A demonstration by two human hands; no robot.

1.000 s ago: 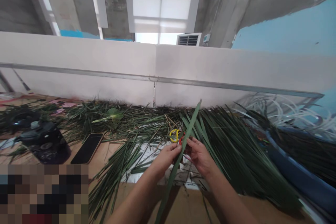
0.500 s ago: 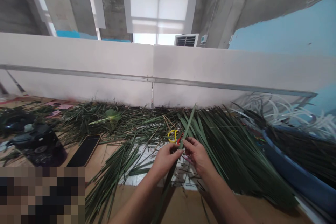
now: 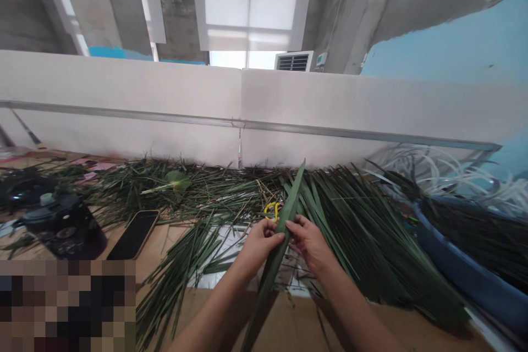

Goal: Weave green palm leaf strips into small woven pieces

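A long green palm leaf strip (image 3: 273, 264) runs from the bottom edge up to a pointed tip, its broad face toward me. My left hand (image 3: 264, 239) pinches its left edge between thumb and fingers. On the opposite edge, a little higher, my right hand (image 3: 304, 235) pinches it too. Just beyond my left fingers lies a yellow handle loop (image 3: 271, 211); what it belongs to is hidden behind the leaf. To the right of my hands spreads a thick pile of long green leaf strips (image 3: 371, 242). Thinner strips (image 3: 177, 269) lie in a bundle to the left.
A phone (image 3: 134, 235) and a dark flask (image 3: 64, 225) stand or lie at the left. A blue tub (image 3: 457, 269) with dark strands sits at the right, with white curled strips (image 3: 445, 170) behind. Leaf scraps (image 3: 206, 187) run along the white partition (image 3: 313, 99).
The leaf strip has turned from a narrow, partly edge-on view to show its broad face. It now covers the red piece beside the yellow loop. Both hands have barely shifted.
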